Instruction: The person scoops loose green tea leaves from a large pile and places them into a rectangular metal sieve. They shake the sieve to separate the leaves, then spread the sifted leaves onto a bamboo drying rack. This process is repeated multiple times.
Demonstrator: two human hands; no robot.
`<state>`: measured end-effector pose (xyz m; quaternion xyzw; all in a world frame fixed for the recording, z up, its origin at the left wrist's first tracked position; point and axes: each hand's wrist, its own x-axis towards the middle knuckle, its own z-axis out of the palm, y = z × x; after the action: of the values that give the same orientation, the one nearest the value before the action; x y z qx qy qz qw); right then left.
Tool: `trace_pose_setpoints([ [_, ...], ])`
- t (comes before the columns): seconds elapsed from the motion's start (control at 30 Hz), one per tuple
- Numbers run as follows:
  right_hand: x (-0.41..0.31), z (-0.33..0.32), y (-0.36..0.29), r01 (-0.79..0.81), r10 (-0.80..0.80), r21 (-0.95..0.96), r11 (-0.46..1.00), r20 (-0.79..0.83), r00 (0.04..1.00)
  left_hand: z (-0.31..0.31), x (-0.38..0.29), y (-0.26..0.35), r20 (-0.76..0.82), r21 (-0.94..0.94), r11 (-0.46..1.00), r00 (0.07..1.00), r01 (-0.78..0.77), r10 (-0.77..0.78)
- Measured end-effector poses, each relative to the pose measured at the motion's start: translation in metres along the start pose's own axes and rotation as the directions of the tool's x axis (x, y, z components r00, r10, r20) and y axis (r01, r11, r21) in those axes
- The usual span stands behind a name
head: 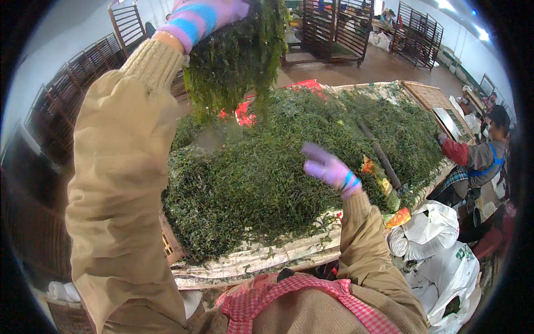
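Note:
My left hand [204, 18], in a pink-and-blue striped knit glove, is raised at the top edge of the picture. It grips a large hanging clump of stringy, leafy greens [238, 62]; the fingertips are cut off or hidden. Blurred bits hang at the clump's lower end. Below it spreads a broad heap of the same dark green plant material [258, 171] on a table covered with pale cloth [275, 259]. My right hand [329, 169], in a matching glove, hovers over or lightly touches the heap, fingers apart and slightly blurred, holding nothing.
A dark rod [379, 154] and a colourful wrapper [381, 183] lie on the heap's right side. A co-worker [488, 154] reaches in at the right edge. White plastic bags [442, 275] stand by my right elbow. Slatted racks [338, 29] stand behind; more racks [79, 75] line the left wall.

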<state>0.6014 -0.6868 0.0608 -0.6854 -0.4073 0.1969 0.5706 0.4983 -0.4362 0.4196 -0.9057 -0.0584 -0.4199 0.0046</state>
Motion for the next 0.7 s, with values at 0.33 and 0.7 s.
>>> trace_pose_setpoints([
  [0.33, 0.128, 0.072, -0.124, 0.274, -0.346, 0.488, 0.828, 0.062, 0.936, 0.015, -0.016, 0.009, -0.047, 0.021, 0.999, 0.998, 0.030, -0.029],
  [0.7, 0.052, 0.111, -0.060, -0.623, 0.756, 0.480, 0.618, -0.143, 0.639, 0.186, -0.112, -0.078, 0.551, 0.050, 0.903, 0.742, 0.427, -0.381],
])
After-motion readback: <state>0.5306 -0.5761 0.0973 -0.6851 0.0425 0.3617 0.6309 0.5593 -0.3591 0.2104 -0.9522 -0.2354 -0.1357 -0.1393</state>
